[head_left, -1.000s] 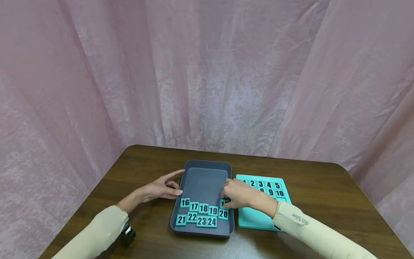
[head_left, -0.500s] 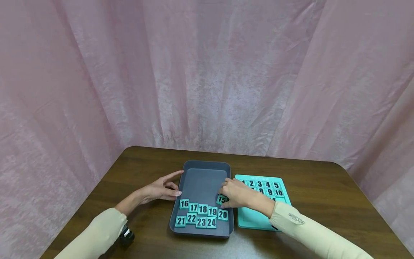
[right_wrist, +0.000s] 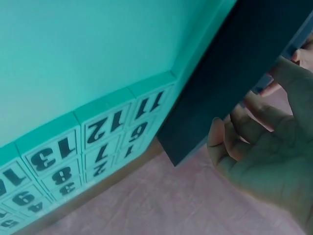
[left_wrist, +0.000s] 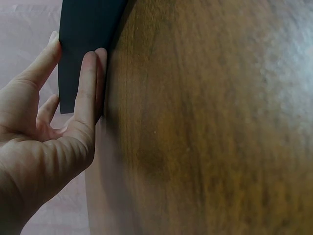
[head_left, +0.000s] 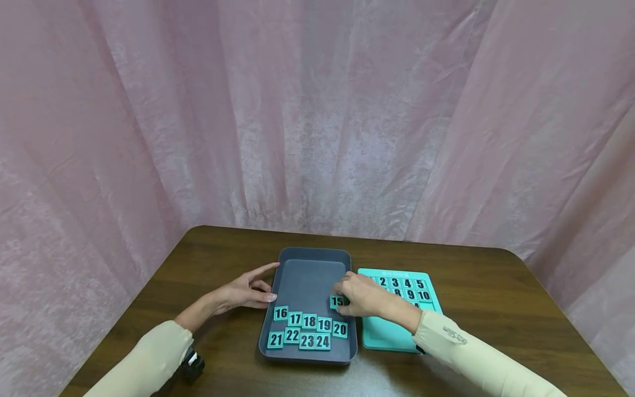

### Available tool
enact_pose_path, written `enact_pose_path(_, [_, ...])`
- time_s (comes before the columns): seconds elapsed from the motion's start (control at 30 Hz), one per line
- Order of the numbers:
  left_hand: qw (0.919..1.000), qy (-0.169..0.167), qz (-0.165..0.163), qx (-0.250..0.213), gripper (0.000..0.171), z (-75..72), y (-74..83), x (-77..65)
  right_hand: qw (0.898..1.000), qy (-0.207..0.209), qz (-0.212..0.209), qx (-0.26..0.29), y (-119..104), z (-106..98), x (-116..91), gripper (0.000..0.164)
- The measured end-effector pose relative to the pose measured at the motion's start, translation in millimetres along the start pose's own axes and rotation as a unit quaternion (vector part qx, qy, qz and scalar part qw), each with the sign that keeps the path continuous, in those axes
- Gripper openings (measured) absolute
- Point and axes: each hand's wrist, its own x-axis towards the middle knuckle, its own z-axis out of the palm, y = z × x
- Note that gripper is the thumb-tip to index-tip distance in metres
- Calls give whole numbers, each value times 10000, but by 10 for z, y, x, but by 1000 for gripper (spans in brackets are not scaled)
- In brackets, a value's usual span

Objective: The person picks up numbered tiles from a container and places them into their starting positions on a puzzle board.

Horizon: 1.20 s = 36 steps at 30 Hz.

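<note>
A dark grey tray (head_left: 310,281) lies on the table with teal number tiles in it. My right hand (head_left: 364,296) reaches over its right rim, thumb and fingers on the number tile 15 (head_left: 337,301). In the right wrist view the tray's wall hides that tile. My left hand (head_left: 245,292) touches the tray's left side, its fingers mostly extended; the left wrist view shows fingers (left_wrist: 87,88) along the outer wall. Tiles 16 to 20 form an uneven row, with tile 18 (head_left: 310,321) mid-row. Below them are tiles 21 to 24, including tile 23 (head_left: 307,342).
Close to the tray's right side lies a teal number board (head_left: 389,335), its upper rows holding numbered tiles and its lower part without tiles. My right forearm crosses it. The brown wooden table (head_left: 476,298) meets a pink curtain (head_left: 317,110) behind.
Tile 15 has slid away from tile 20, up and slightly left in the tray, with my right hand on it. My left hand stays at the tray's side.
</note>
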Motion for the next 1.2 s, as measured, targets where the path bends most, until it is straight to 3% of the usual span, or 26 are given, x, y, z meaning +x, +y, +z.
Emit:
enact_pose_path(0.13, [10000, 39, -8, 41, 97, 5, -9, 10, 9992, 128, -39, 378, 16, -59, -22, 31])
enact_pose_path(0.3, [10000, 19, 32, 70, 97, 7, -11, 35, 9915, 214, -81, 1283, 105, -129, -87, 32])
enact_pose_path(0.5, [9999, -33, 106, 31, 96, 2, -11, 65, 9660, 498, 68, 2535, 301, -161, -211, 35])
enact_pose_path(0.8, [9999, -48, 91, -19, 96, -9, 1, 62, 9320, 700, 373, 3537, 603, -243, -400, 33])
enact_pose_path(0.9, [10000, -28, 85, -39, 96, -17, 2, 70, 9253, 689, 590, 3681, 681, -285, -468, 34])
enact_pose_path(1.2, [10000, -2, 16, -69, 97, -38, -6, 74, 9240, 692, 741, 3687, 865, -320, -729, 39])
